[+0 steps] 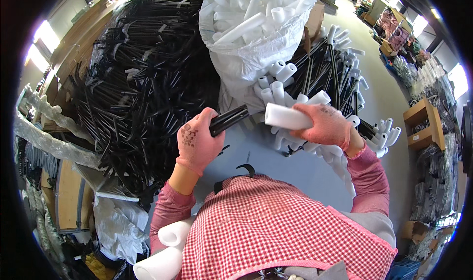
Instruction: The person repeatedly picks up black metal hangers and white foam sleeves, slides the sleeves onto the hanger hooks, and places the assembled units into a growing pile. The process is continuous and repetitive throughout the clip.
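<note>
My left hand (pixel 199 141), in a pink knit glove, is closed around black metal tubes (pixel 230 120) whose ends point up and to the right. My right hand (pixel 323 123), gloved alike, grips a short white foam tube (pixel 287 116). The foam tube's open end faces the black tubes, with a gap between them. Two more white foam tubes (pixel 159 264) are by my left arm. Beyond my hands stands a large white plastic sack (pixel 251 56) filled with foam tubes.
A big heap of black tubes (pixel 147 77) lies at the left. Right of the sack, black tubes with white foam ends (pixel 332 65) are stacked. A cardboard box (pixel 425 125) and wrapped bundles line the right side. Bubble-wrapped bars (pixel 55 141) stick out at the left.
</note>
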The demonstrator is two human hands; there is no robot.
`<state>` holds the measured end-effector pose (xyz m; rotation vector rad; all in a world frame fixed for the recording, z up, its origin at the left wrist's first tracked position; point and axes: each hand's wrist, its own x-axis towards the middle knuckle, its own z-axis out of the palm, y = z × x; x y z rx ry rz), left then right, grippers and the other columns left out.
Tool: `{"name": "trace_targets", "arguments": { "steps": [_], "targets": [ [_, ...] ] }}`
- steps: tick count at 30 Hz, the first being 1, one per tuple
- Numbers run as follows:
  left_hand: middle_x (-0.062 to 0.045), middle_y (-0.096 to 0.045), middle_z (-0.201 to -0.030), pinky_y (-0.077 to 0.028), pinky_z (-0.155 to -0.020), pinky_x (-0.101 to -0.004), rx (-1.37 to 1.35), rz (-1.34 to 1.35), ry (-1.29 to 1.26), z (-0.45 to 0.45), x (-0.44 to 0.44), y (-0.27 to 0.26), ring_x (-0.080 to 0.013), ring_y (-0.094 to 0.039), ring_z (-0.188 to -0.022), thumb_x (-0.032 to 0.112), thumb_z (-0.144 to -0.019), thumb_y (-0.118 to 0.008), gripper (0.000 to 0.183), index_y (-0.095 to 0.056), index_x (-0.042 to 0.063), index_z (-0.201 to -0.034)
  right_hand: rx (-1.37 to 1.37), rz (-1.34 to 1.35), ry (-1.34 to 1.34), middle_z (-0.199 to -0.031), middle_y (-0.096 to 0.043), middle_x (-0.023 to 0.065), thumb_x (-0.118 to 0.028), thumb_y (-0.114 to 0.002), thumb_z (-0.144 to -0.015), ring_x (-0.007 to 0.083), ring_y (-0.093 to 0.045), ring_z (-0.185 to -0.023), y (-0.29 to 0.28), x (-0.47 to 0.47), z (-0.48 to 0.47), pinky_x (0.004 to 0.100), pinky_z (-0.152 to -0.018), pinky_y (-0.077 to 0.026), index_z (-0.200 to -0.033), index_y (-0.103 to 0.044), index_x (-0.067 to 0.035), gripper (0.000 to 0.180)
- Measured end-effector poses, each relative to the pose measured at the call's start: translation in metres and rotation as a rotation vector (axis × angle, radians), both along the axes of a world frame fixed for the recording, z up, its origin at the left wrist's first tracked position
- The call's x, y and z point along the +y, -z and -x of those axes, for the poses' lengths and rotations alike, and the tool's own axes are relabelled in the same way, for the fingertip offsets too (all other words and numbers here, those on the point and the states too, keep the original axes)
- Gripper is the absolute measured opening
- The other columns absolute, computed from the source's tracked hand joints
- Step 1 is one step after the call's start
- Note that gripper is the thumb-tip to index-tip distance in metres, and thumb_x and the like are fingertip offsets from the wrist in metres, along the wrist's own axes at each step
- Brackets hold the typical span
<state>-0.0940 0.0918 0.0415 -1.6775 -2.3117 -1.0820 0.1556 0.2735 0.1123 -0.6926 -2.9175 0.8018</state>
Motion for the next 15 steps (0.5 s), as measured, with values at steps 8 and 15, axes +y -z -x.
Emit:
{"name": "trace_targets", "arguments": {
  "steps": [8, 15],
  "targets": [
    [-0.010, -0.067, -0.077, -0.052, -0.062, -0.0394, 0.111, -0.016, 0.062, -0.011, -0.002, 0.002, -0.0328, -0.067, -0.069, 0.012, -0.075, -0.075, 0.021, -0.060, 0.007, -0.089, -0.139, 0.514, 0.068, -0.079, -0.069, 0.0080, -0.061, -0.076, -0.085, 0.0138, -0.066, -0.064, 0.011, 0.006, 0.014, 0.0303, -0.061, -0.053, -0.112, -0.068, 0.005, 0.071],
    [-0.010, -0.065, -0.074, -0.052, -0.060, -0.0377, 0.060, -0.069, 0.128, -0.016, -0.015, -0.001, -0.0312, -0.066, -0.065, 0.011, -0.074, -0.075, 0.021, -0.059, 0.008, -0.087, -0.507, 0.740, 0.065, -0.074, -0.067, 0.0074, -0.063, -0.075, -0.086, 0.0161, -0.067, -0.064, -0.010, 0.029, 0.035, 0.0309, -0.057, -0.052, -0.114, -0.066, 0.003, 0.072]
  ]
}}
